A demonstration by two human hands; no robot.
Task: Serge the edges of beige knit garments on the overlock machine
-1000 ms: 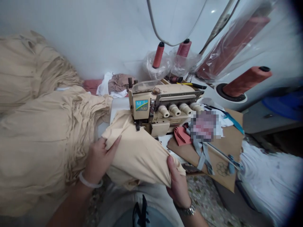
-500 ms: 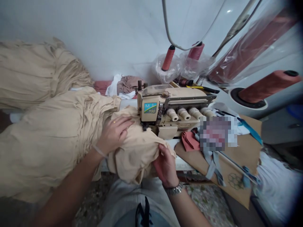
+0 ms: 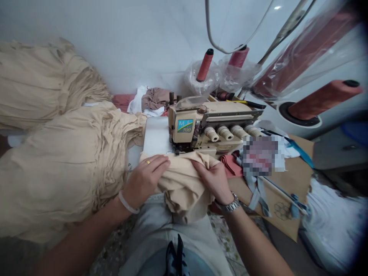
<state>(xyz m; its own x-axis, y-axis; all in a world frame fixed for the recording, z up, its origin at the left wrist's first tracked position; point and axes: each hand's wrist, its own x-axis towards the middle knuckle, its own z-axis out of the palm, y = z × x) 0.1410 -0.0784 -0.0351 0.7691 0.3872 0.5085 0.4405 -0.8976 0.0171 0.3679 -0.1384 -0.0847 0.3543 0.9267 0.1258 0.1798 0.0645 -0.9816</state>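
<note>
A bunched piece of beige fabric (image 3: 184, 184) lies in front of a cream overlock sewing machine (image 3: 207, 126), with its upper edge reaching the machine's presser foot (image 3: 176, 148). My left hand (image 3: 145, 180) lies over the fabric's left part, fingers curved down on it. My right hand (image 3: 211, 180) grips the fabric's right part, close to the machine's front. A large gathered mass of the same beige cloth (image 3: 63, 153) lies to the left of my left forearm. The needle area is partly hidden by the fabric.
Red thread cones (image 3: 204, 65) stand behind the machine, some in plastic bags. A white bed plate (image 3: 156, 136) extends left of the machine. To the right lie a cardboard sheet (image 3: 290, 168), red folded cloth (image 3: 230, 165) and a pixelated patch (image 3: 260, 155).
Both hands have moved forward to the machine's front, and the fabric now lies flatter with its edge at the presser foot. The view has shifted slightly.
</note>
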